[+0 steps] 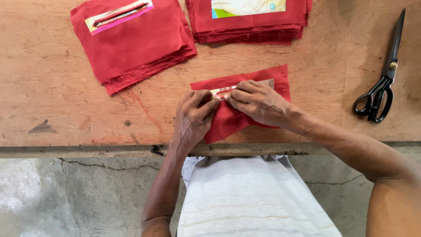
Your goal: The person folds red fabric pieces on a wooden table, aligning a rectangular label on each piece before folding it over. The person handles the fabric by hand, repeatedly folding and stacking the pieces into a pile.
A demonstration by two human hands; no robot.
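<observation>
A red cloth piece [258, 81] (near the table's [52, 109] front edge) is pinched at its slit by the left hand [193, 116] and right hand [258, 103], fingers curled closed.

L hand [193, 115] palm down, fingers curled, tips pinched toward centre; forearm runs straight up from body, elbow bent. R hand [258, 102] palm down, fingers bent, tips meeting L fingertips; R forearm comes in diagonally from lower right, wrist slightly flexed. Both arms bare
</observation>
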